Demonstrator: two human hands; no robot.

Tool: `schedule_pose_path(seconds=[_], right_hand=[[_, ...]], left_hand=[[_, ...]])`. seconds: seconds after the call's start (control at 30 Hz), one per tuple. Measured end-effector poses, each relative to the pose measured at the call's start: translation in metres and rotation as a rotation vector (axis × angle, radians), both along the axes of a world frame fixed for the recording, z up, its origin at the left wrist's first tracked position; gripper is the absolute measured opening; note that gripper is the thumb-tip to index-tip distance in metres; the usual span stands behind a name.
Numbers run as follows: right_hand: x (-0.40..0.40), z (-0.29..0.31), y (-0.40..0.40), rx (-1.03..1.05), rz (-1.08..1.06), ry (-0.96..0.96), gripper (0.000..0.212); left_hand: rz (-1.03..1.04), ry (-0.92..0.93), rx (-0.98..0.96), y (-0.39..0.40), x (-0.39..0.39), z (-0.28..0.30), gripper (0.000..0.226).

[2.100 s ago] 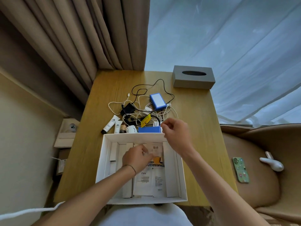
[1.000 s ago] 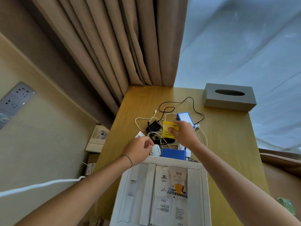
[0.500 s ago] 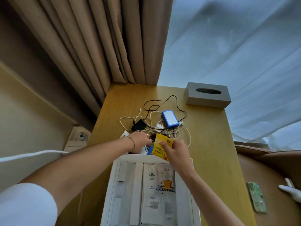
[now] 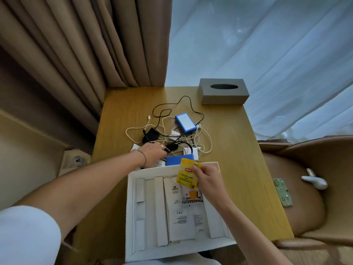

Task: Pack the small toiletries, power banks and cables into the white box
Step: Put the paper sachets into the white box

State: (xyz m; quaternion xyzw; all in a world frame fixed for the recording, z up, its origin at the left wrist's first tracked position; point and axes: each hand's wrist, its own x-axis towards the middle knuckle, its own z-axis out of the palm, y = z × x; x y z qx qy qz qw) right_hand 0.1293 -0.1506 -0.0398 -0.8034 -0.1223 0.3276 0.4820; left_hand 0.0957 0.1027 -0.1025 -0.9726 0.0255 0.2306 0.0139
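The right hand point(image 4: 207, 180) pinches a yellow tea packet point(image 4: 188, 175) by its top right corner, hanging it over the far edge of the white box point(image 4: 131, 207). Best to lay it flat on the sachets point(image 4: 179, 205) already inside, leaving the side slots free. The left hand point(image 4: 152, 153) reaches among the cables point(image 4: 202, 138) just beyond the box; whether it grips anything I cannot tell. The power banks point(image 4: 185, 122) remain on the surface point(image 4: 233, 153).

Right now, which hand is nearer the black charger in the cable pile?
Left. The left hand reaches into the cables just below the black charger. The right hand is back over the white box, pinching a yellow tea packet.
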Motion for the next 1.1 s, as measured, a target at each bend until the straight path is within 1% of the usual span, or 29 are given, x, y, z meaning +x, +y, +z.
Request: schedule_pose_path(seconds=[0.07, 0.1, 0.13, 0.2, 0.27, 0.37, 0.4, 0.57, 0.7, 0.8, 0.87, 0.93, 1.03, 1.07, 1.1], right_hand=[[-0.007, -0.002, -0.011, -0.051, 0.040, -0.042, 0.042], [-0.011, -0.003, -0.017, -0.100, 0.082, -0.093, 0.043], [-0.015, -0.003, -0.022, -0.170, 0.135, -0.160, 0.044], [-0.021, -0.003, -0.031, -0.318, 0.236, -0.294, 0.045], [-0.027, -0.005, -0.038, -0.444, 0.316, -0.421, 0.042], [-0.034, -0.011, -0.046, -0.577, 0.409, -0.583, 0.039], [-0.036, -0.014, -0.048, -0.613, 0.440, -0.620, 0.039], [-0.041, -0.026, -0.048, -0.795, 0.643, -0.734, 0.036], [-0.044, -0.031, -0.038, -0.894, 0.831, -0.789, 0.042], [-0.048, -0.035, -0.032, -0.970, 0.928, -0.796, 0.035], [-0.050, -0.038, -0.029, -1.004, 0.974, -0.788, 0.032], [-0.051, -0.041, -0.027, -1.027, 0.997, -0.767, 0.033], [-0.052, -0.050, -0.027, -1.049, 1.013, -0.711, 0.023], [-0.052, -0.054, -0.027, -1.041, 1.012, -0.691, 0.024], [-0.052, -0.056, -0.028, -1.032, 1.001, -0.670, 0.033]], left_hand=[[0.047, 0.004, -0.006, 0.000, -0.005, 0.002, 0.015], [0.080, 0.003, -0.018, 0.001, -0.008, 0.002, 0.010], [0.116, -0.006, -0.036, 0.002, -0.010, 0.001, 0.012], [0.198, -0.035, -0.094, 0.004, -0.016, 0.000, 0.019], [0.303, -0.098, -0.194, 0.008, -0.022, 0.000, 0.020], [0.448, -0.212, -0.333, 0.015, -0.031, 0.004, 0.051], [0.480, -0.250, -0.364, 0.017, -0.034, 0.008, 0.054], [0.677, -0.476, -0.400, 0.018, -0.053, 0.045, 0.038], [0.828, -0.583, -0.615, -0.001, -0.072, 0.077, 0.032], [0.846, -0.574, -0.765, -0.022, -0.087, 0.092, 0.034], [0.848, -0.531, -0.818, -0.036, -0.096, 0.098, 0.037], [0.823, -0.472, -0.823, -0.051, -0.104, 0.099, 0.041], [0.783, -0.381, -0.806, -0.068, -0.114, 0.097, 0.045], [0.762, -0.346, -0.784, -0.073, -0.116, 0.096, 0.046], [0.734, -0.304, -0.753, -0.077, -0.119, 0.094, 0.047]])
